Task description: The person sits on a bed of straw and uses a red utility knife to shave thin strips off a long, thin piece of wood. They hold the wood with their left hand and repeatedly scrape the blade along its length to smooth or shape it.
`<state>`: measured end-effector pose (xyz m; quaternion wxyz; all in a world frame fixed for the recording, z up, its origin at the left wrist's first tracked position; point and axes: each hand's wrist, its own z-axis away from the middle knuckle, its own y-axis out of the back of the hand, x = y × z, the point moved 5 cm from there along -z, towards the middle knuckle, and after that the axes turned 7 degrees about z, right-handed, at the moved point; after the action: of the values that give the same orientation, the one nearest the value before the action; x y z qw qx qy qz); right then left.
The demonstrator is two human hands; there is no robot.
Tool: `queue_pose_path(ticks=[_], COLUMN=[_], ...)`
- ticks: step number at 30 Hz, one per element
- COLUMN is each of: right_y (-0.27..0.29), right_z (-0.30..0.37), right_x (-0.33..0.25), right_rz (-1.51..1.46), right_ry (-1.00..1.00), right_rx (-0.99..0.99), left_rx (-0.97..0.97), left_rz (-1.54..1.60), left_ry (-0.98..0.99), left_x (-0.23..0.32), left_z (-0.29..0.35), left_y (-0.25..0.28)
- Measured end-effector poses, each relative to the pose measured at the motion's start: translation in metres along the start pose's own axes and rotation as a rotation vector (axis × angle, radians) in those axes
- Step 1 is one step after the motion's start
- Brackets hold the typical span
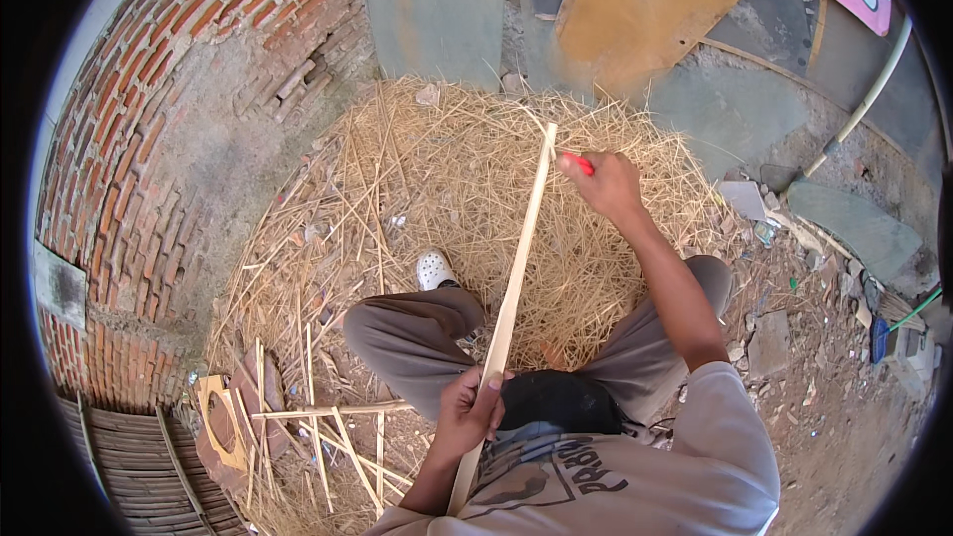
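Note:
A long pale bamboo strip (523, 258) runs from my lap up and slightly right, over the pile of shavings. My left hand (469, 412) is closed around its lower part, thumb laid along the face, near my waist. Out in front, my right hand (608, 184) grips a red-handled knife (578, 163) beside the strip's far end. The blade is too small to make out clearly. Thin curls (541, 124) of shaved fibre cross the strip at that tip.
Straw-coloured shavings (447, 179) cover the ground around my bent legs. Loose thin sticks (342, 452) and a wooden piece with a round cut-out (220, 427) lie at lower left. A brick wall (149, 169) rises on the left; boards (655, 10) lean at the back. Rubble (769, 342) lies right.

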<state>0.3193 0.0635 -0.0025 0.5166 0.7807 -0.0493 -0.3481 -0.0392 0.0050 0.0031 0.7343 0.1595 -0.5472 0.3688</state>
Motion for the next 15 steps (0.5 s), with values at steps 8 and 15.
queue_pose_path(ticks=[8,15], right_y=[0.002,0.023], right_z=[0.016,-0.026], right_x=[0.000,0.027], right_rz=[-0.015,0.137], right_ry=[0.133,0.224], right_rx=[0.047,0.223], left_rx=[-0.015,-0.056], left_rz=[-0.020,-0.036], left_ry=[0.025,0.043], left_x=[0.000,-0.008], left_z=[0.005,0.016], left_y=[-0.014,-0.011])
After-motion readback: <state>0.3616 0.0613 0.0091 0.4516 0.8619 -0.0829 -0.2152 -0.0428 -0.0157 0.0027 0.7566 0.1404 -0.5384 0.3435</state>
